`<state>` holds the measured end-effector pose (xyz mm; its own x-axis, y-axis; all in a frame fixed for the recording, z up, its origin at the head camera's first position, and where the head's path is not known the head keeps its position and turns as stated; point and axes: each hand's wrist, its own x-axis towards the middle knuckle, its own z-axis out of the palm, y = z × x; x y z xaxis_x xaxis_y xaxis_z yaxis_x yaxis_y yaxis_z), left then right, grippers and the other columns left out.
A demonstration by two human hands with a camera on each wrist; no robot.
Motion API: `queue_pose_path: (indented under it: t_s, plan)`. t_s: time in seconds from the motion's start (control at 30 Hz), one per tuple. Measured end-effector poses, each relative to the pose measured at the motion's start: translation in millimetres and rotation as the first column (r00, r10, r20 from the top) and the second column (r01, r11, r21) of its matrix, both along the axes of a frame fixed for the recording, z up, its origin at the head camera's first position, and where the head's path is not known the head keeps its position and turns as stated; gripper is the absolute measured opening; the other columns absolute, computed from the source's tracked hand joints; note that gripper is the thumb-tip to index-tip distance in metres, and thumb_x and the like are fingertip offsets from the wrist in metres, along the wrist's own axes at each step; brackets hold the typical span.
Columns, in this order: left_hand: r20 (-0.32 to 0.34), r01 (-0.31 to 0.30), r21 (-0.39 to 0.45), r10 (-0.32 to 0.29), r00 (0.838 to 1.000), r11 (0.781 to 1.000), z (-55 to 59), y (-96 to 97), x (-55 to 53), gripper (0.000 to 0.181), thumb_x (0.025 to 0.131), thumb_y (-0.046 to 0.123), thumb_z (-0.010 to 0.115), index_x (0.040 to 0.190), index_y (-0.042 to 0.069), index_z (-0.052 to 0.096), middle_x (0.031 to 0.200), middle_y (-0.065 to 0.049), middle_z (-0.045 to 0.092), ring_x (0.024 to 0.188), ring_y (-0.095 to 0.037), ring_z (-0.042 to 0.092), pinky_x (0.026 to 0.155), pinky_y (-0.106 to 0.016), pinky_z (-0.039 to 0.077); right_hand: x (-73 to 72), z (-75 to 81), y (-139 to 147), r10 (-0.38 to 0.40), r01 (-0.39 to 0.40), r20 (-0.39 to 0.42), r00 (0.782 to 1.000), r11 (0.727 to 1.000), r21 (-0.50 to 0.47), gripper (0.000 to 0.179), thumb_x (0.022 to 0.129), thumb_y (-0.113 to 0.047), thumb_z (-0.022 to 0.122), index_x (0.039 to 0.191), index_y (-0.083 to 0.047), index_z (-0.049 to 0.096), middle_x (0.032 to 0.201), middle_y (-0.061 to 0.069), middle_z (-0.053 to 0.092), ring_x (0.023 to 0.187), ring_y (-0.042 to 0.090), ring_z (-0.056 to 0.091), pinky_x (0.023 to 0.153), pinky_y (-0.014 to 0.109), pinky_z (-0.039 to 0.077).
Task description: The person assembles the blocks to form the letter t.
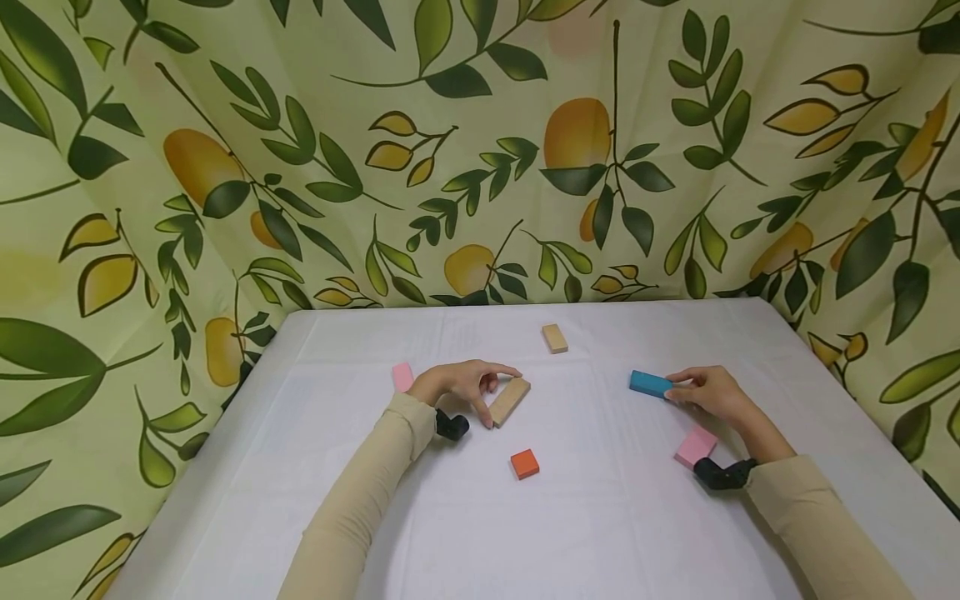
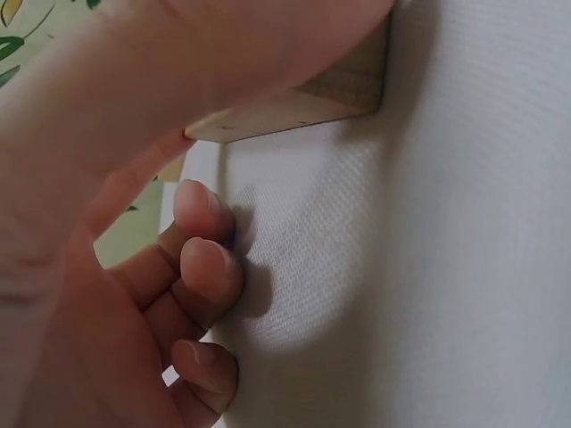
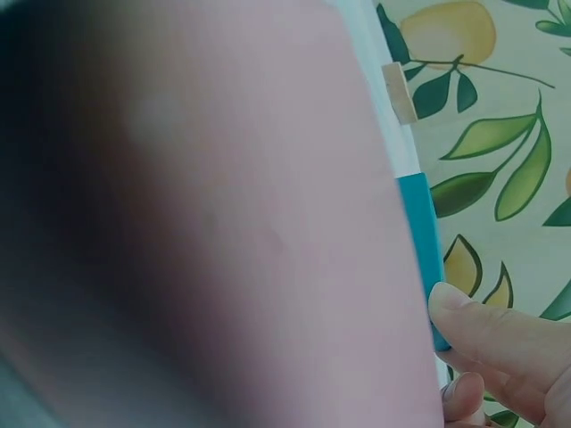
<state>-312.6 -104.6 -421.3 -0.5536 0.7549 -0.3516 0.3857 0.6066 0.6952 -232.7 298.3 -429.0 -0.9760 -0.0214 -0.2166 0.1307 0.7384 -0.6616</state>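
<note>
My left hand (image 1: 468, 385) spans a long plain wooden block (image 1: 512, 403), thumb at its near end and index finger at its far end. In the left wrist view that wooden block (image 2: 299, 114) shows under the thumb, while the other fingers curl beside it over the cloth. On the right side, my right hand (image 1: 712, 392) pinches the right end of a blue block (image 1: 648, 383) between thumb and fingers. A pink block (image 1: 696, 446) lies below that wrist and, blurred and close, covers much of the right wrist view.
An orange-red square block (image 1: 525, 463) sits nearer the front, between the hands. Toward the table's back edge lies a small wooden block (image 1: 555, 338). Another pink block (image 1: 402, 377) is just left of my left wrist. Behind the white-covered table (image 1: 585, 533) hangs a leaf-patterned curtain (image 1: 495, 200).
</note>
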Motion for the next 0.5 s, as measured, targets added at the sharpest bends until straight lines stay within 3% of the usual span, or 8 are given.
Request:
queue_pose_path:
  t_s: [0.13,0.37,0.5]
  plan:
    - [-0.023,-0.007,0.003,0.007,1.0,1.0,-2.2,0.2,1.5,0.089,0.065,0.007,0.088,0.143,0.013,0.045,0.081,0.003,0.041,0.077,-0.008,0.039,0.068,-0.015,0.033,0.3,0.7,-0.6,0.002,-0.002,-0.002,1.0,1.0,-0.001,0.054,0.087,-0.022,0.07,0.128,0.01,0.055,0.073,0.002,0.047,0.073,0.016,0.046,0.057,0.022,0.039]
    - [-0.132,0.004,0.036,0.0,0.991,0.999,-6.8,0.6,6.5,0.085,0.065,0.013,0.089,0.139,0.01,0.047,0.083,0.003,0.041,0.076,-0.007,0.039,0.066,-0.014,0.032,0.1,0.2,0.1,-0.004,0.004,-0.003,1.0,1.0,-0.001,0.053,0.087,-0.021,0.069,0.127,0.01,0.055,0.071,0.002,0.047,0.072,0.016,0.045,0.056,0.022,0.038]
    - [-0.159,-0.016,0.073,0.027,0.987,0.997,-8.8,0.1,10.2,0.084,0.064,0.013,0.089,0.136,0.009,0.049,0.084,0.001,0.044,0.075,-0.007,0.038,0.065,-0.013,0.032,0.1,-0.3,0.1,-0.006,0.006,-0.002,1.0,1.0,0.005,0.052,0.087,-0.021,0.069,0.127,0.01,0.055,0.071,0.002,0.047,0.072,0.015,0.045,0.056,0.022,0.038]
